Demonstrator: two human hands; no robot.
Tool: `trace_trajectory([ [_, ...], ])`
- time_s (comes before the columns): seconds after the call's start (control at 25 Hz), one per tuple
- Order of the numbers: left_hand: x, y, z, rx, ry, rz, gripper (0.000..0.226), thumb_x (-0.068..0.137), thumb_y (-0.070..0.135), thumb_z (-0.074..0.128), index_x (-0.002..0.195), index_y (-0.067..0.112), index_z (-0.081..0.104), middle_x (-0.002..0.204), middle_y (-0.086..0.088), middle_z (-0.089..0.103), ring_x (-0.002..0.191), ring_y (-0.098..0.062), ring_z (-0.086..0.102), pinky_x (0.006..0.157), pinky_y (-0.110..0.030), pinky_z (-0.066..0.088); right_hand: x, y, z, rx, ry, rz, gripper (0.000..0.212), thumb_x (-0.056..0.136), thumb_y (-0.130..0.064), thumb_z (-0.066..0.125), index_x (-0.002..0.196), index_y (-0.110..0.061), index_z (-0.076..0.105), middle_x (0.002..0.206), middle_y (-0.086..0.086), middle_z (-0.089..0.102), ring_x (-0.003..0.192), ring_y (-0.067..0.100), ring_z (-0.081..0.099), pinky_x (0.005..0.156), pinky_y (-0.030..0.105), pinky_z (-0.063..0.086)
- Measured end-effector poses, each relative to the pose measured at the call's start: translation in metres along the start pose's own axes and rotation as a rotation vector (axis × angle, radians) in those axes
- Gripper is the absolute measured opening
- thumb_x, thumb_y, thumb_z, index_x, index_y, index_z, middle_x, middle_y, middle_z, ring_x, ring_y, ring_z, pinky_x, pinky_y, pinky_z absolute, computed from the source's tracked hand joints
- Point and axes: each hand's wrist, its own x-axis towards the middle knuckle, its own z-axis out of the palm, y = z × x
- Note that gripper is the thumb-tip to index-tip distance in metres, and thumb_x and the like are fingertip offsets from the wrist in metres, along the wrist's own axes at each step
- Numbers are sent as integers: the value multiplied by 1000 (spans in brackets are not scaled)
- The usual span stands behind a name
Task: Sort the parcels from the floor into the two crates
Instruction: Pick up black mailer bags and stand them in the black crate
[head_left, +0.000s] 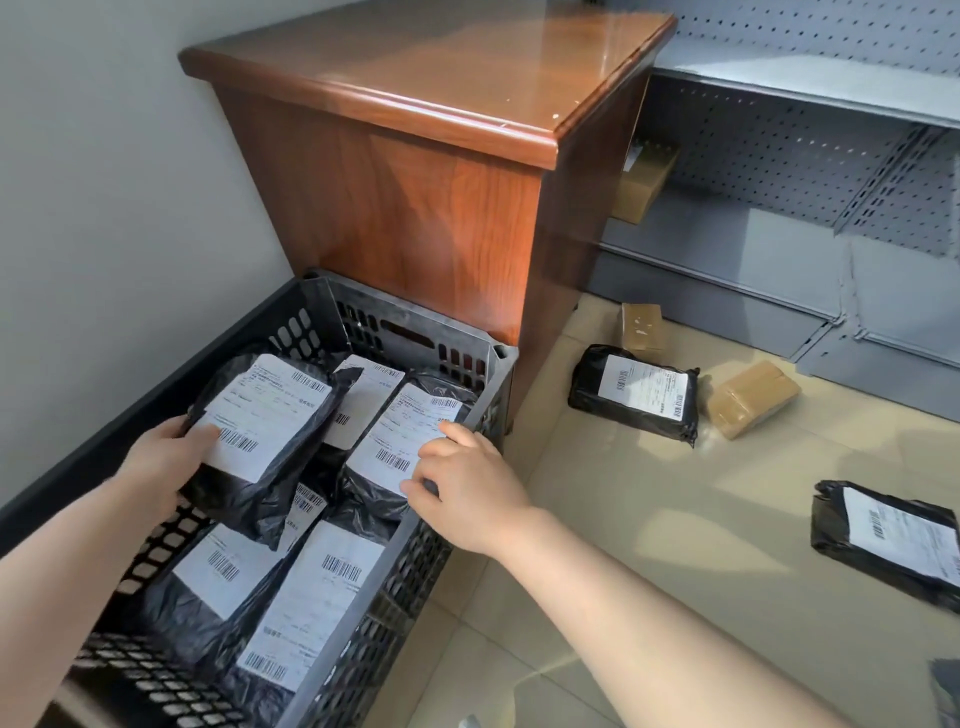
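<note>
A dark grey slotted crate (415, 338) stands on the floor at the left, holding several black bag parcels with white labels. My left hand (166, 457) grips one black parcel (270, 415) by its left edge, thumb on the label, and holds it tilted above the others. My right hand (467, 488) reaches over the crate's right wall, its fingertips on the label of another black parcel (400, 436) lying inside. On the floor to the right lie a black parcel (636, 392), a second black parcel (893, 540) and two brown parcels (750, 397) (643, 325).
A wooden cabinet (431, 171) stands right behind the crate. Grey perforated metal shelving (805, 135) runs along the right, with a brown box (641, 179) on its low shelf. A white wall closes the left side. Beige floor tiles (649, 519) lie between the crate and the loose parcels.
</note>
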Motion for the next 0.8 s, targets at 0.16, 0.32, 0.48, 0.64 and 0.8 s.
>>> trace_trajectory([
  [0.16,11,-2,16,66,-6,-34,36,98,20,56,133,11,53,122,-9,62,101,-30,60,90,-43,49,2,1,9,-27,46,-3,41,103,-37,38,81,-14,64,120,-2,62,148,21,20,120,42,14],
  [0.32,18,-12,2,187,-124,-153,33,99,15,53,132,14,52,118,-10,62,105,-29,58,96,-44,47,2,3,13,-43,80,-32,41,102,-36,39,79,-13,63,116,-1,63,146,22,22,119,40,17],
  [0.48,18,-25,-19,541,-128,-176,31,99,9,45,130,5,50,128,-18,51,120,-36,48,94,-43,44,3,6,20,-30,138,-40,50,96,-43,25,78,-15,62,113,1,64,145,26,27,118,43,22],
  [0.64,16,-40,-32,914,-112,-140,44,97,8,41,139,-2,43,141,-22,46,130,-36,41,102,-41,37,3,5,20,-62,120,-30,64,93,-47,17,95,-11,70,119,1,63,145,25,26,118,43,21],
  [0.8,12,-51,-26,988,-168,-137,60,92,15,53,147,2,33,144,-22,44,130,-36,42,106,-39,36,2,5,18,-73,94,-15,48,102,-39,31,102,-10,70,123,2,61,146,24,23,119,44,20],
])
